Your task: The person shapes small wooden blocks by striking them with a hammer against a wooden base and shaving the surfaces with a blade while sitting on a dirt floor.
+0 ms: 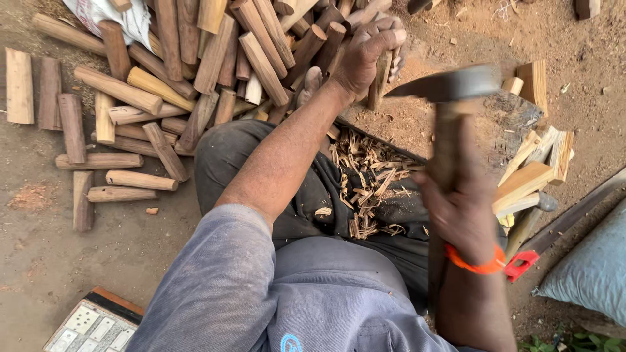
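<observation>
On chopping block (417, 117): L hand (368, 55) clamped round upright wood stick (379, 81); R hand (460, 208) fisted on hatchet (450, 88) handle, blade blurred. Wood shavings (365, 182) in lap, stick pile (195, 65) alongside.

Bare reddish dirt ground (39, 254) carries everything here. From ten to twelve o'clock a big heap of short round wood sticks (195, 65) lies on it, a few strays spread flat at nine o'clock. A low chopping block (515, 117) dusted with sawdust sits at one o'clock, and paler split wood pieces (531, 176) are stacked beside it at three. A grey sack (590, 270) rests at four o'clock, and a white switch panel (94, 326) at seven.
</observation>
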